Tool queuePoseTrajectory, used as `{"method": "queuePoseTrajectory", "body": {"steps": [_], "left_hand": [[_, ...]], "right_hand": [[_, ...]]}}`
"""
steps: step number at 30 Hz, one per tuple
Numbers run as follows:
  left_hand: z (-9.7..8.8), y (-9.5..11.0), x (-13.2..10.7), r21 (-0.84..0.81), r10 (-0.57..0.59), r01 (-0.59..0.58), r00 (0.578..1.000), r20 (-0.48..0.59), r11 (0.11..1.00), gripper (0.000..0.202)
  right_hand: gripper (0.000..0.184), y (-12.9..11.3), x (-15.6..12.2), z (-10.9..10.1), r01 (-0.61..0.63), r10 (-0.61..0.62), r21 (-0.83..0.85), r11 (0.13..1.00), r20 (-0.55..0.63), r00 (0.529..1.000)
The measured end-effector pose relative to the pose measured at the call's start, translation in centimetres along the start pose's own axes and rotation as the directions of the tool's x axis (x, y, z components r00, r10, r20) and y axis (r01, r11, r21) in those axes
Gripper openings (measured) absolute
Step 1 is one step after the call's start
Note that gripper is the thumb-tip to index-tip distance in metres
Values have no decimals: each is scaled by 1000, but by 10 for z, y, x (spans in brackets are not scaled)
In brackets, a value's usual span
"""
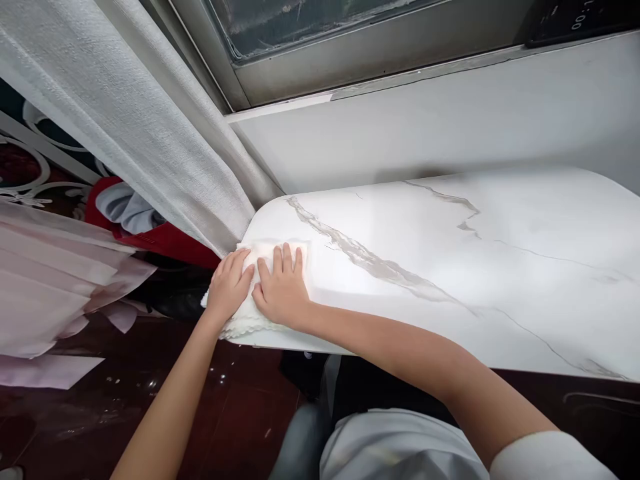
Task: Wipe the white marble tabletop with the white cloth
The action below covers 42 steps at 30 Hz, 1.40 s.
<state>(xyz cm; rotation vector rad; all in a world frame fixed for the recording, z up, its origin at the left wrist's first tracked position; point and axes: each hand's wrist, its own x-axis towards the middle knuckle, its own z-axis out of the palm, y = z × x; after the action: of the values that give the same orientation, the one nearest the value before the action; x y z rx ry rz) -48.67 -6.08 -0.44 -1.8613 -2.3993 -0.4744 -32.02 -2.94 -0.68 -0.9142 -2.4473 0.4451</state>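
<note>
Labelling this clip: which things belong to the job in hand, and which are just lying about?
In use: white cloth, flat under left hand and right hand; marble tabletop beneath it.
Lying about: pale curtain, red garment, pink fabric, window frame.

both hands (260,287) hide most of the white cloth (260,253); its thickness seems unclear.

Bright, even daylight, soft sheen on the marble worktop (450,267), dim floor (240,427), wide-angle bending at the edges.
</note>
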Motion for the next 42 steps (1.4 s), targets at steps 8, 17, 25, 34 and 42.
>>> {"method": "queuePoseTrajectory", "body": {"steps": [8, 17, 25, 34, 42], "left_hand": [[-14, 0, -37, -53, -29, 29, 1000, -7, 998, 53], [-15, 8, -62, -5, -61, 61, 998, -30, 998, 54], [-6, 17, -39, 36, -40, 42, 998, -46, 998, 50], [17, 35, 38, 41, -11, 14, 998, -62, 999, 42], [37, 38, 112, -9, -73, 73, 993, -91, 997, 44]], "right_hand": [[54, -19, -31, -12, 86, -99, 111, 990, 111, 989], [57, -16, -43, -27, 88, -150, 256, 963, 231, 961], [58, -10, -7, -27, -65, 7, 203, 977, 275, 962], [47, 43, 45, -9, 0, 0, -25, 1000, 25, 1000], [44, 83, 103, -5, -44, 44, -44, 998, 7, 999]]}}
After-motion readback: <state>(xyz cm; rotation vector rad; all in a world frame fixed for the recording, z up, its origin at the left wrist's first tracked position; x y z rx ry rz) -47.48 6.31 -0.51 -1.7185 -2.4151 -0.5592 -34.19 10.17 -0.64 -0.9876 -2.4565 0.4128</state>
